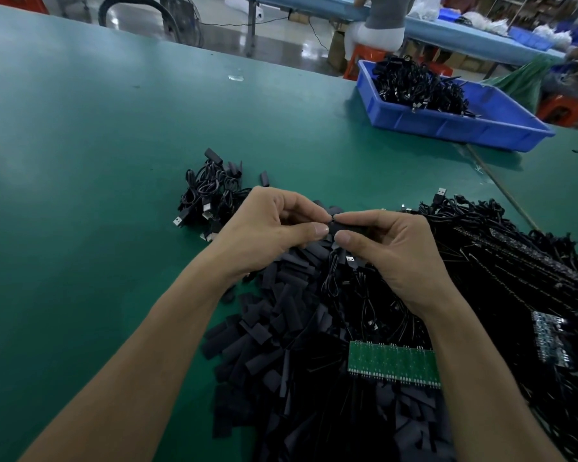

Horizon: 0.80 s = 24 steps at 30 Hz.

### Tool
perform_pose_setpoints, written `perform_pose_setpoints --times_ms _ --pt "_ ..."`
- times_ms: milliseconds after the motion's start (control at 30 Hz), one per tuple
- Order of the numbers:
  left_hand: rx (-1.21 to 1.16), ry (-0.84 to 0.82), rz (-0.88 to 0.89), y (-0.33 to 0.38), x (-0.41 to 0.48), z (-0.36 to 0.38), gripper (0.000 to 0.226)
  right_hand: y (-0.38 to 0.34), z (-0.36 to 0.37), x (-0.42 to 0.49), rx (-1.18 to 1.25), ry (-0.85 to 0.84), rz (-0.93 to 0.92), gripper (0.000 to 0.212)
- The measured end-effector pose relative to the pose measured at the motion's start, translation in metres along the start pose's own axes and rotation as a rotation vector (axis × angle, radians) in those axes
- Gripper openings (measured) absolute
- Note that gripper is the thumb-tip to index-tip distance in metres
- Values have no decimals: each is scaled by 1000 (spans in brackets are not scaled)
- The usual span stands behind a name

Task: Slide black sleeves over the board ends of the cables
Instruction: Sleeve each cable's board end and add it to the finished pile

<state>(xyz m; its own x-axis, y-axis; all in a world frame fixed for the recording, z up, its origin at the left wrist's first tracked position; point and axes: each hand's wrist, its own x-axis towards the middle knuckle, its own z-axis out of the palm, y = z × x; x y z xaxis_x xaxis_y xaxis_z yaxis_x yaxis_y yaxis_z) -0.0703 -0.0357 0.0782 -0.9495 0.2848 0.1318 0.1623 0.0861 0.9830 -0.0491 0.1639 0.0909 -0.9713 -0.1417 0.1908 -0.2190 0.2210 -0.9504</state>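
My left hand (pixel 274 225) and my right hand (pixel 391 248) meet above the middle of the green table (pixel 80 161). Between their fingertips sits a black sleeve (pixel 349 226): the right thumb and fingers pinch it, and the left thumb and forefinger pinch its left end. A thin black cable (pixel 334 278) with a USB plug hangs below the hands. Under them lies a heap of loose flat black sleeves (pixel 281 328). Whether a board end is inside the held sleeve is hidden by the fingers.
A small pile of coiled cables (pixel 207 195) lies left of the hands. A big tangle of cables with board strips (pixel 514 261) fills the right. A green circuit panel (pixel 394 363) sits near my right forearm. A blue bin (pixel 447 118) of cables stands far right.
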Motion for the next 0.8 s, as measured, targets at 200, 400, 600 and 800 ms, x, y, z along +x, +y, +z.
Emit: perform_pose_setpoints --times_ms 200,400,600,800 --pt "171 89 40 0 -1 -1 14 0 2 -1 24 55 -107 20" --pt "202 41 40 2 -1 -1 27 4 0 -3 16 117 -135 15" --pt "243 31 67 0 -2 -1 26 3 0 -3 40 58 -127 23" --pt "286 8 95 -3 1 0 22 6 3 -2 -11 88 -142 18"
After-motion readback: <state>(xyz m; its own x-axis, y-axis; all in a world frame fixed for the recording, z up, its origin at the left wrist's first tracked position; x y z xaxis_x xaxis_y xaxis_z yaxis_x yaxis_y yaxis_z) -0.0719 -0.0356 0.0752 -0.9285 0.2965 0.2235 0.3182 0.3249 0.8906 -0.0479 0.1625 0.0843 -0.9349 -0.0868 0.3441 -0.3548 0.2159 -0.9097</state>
